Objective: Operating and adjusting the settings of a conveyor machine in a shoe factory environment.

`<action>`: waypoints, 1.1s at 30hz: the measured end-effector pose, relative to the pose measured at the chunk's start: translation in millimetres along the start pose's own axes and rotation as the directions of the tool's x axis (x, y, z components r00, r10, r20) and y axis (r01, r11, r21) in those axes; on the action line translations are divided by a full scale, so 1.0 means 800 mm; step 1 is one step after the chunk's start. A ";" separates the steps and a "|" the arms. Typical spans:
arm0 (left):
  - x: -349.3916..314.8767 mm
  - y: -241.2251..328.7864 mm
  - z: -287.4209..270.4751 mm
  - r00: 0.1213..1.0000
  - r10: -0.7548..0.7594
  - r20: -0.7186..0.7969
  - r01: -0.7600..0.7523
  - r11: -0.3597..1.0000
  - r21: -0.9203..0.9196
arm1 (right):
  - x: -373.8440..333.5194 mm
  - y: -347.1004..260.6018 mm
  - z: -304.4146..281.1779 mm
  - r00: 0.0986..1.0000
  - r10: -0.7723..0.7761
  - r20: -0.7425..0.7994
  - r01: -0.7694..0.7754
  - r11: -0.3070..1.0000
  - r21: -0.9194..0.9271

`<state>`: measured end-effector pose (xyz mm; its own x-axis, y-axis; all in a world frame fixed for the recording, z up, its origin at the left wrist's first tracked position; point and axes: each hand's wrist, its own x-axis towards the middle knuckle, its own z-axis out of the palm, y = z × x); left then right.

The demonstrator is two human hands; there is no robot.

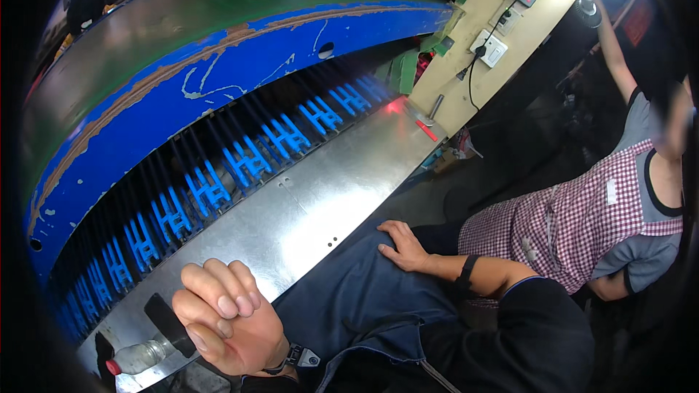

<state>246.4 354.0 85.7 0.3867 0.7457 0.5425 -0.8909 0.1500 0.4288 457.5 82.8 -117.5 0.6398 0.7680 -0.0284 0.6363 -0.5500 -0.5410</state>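
Note:
My left hand (229,320) is raised over the near end of a bare metal table (313,200), palm turned up. Its fingers curl in loosely toward the palm, and nothing shows in them. Just beside it is a dark flat rectangular thing (169,324), partly hidden by the hand; I cannot make out its kind. A clear plastic bottle (142,356) with a red cap lies past that. My right hand (404,246) rests on my dark-clothed thigh, fingers stretched out, holding nothing.
Along the table's far side runs a row of blue fork-shaped metal fingers (247,160) under a chipped blue machine beam (218,76). A red-handled tool (426,129) lies at the far end, near wall sockets (490,49). At right stands a person in a checked apron (561,225).

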 end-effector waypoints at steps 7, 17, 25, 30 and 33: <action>0.009 -0.044 0.004 0.996 -0.091 0.001 0.091 0.993 0.077 | 0.075 0.074 -0.125 0.930 -0.113 -0.351 0.115 0.993 -0.014; -0.039 -0.232 -0.094 0.904 -0.420 -0.076 0.361 0.656 0.663 | 0.258 0.154 -0.546 0.426 -0.464 -0.777 -0.226 0.777 -0.588; -0.101 -0.305 -0.180 0.827 -0.525 0.202 -0.102 0.215 0.971 | 0.324 0.157 -0.635 0.424 -0.614 -0.666 -0.393 0.538 -0.746; -0.097 -0.307 -0.180 0.832 -0.516 0.204 -0.102 0.219 0.970 | 0.338 0.164 -0.647 0.471 -0.667 -0.577 -0.403 0.420 -0.813; -0.095 -0.309 -0.179 0.826 -0.534 0.182 -0.077 0.212 0.974 | 0.346 0.172 -0.648 0.434 -0.694 -0.574 -0.436 0.396 -0.808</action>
<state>402.8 352.8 -164.7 0.8384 0.4177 0.3501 0.0135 -0.6581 0.7528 945.2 49.6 236.0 0.0834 0.5266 0.8460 0.3218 -0.8177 0.4773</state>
